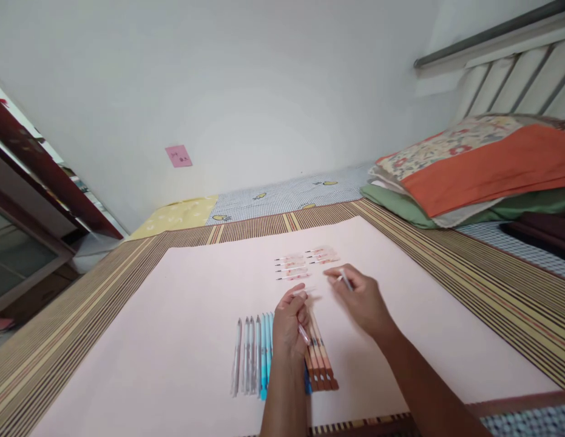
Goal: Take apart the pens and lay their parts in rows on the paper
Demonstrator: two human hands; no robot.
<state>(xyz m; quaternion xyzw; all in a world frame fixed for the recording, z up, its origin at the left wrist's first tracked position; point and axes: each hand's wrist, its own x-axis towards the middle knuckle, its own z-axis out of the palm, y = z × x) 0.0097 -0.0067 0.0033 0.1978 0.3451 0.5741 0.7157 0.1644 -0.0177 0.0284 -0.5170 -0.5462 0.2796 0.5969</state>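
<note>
Low in the frame, right of centre, the left hand (289, 320) has its grip curled closed around a pinkish clear pen (304, 335), whose lower end shows below the fingers. Farther right, the right hand (363, 297) pinches a slim pale piece (346, 280) between thumb and fingers, its grip nearly closed; the two hands are apart. Handling both well probably means a light hold on the pen, the thin piece kept in line with it, and the left forearm raised so the rows beneath stay straight. Those rows lie lower centre on a pink sheet (182, 303): clear pens (248, 352), light-blue pens (266, 349) and orange-brown pens (319, 355), partly hidden by the left forearm. Above the hands, two short columns of dark-tipped pieces (291, 264) with pinkish bodies lie on the sheet, too blurred to identify. As for containers, the clear barrels look like narrow tubes, though what each holds is hard to tell; the translucent plastic (98, 244) at the left may be a bag, its contents unreadable.
</note>
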